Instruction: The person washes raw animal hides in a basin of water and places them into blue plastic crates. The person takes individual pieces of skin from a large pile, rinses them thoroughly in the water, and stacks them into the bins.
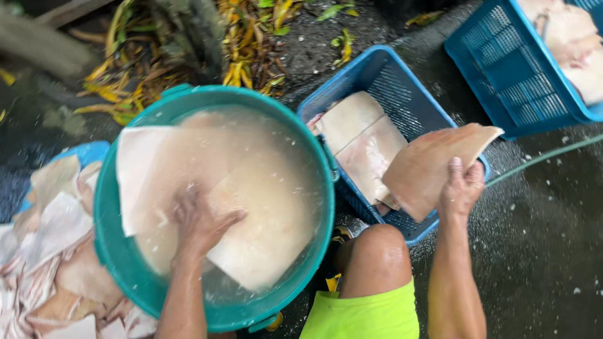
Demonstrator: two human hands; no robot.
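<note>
In the round teal tub [125, 263] of cloudy water, the left hand [198, 223] is spread flat on one pale, smooth slab of fish [264, 238]. Right of the tub, the right hand [461, 188] grips one flat, wedge-shaped piece [427, 166] over a blue mesh plastic basket [402, 94] holding two slabs. A second blue basket [502, 69] stands further right; a heap of pieces [50, 251] lies left of the tub.

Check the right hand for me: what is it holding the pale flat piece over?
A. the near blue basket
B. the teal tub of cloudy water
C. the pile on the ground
A: the right hand grips the pale flat piece above the near blue basket, clear of the teal tub.
</note>
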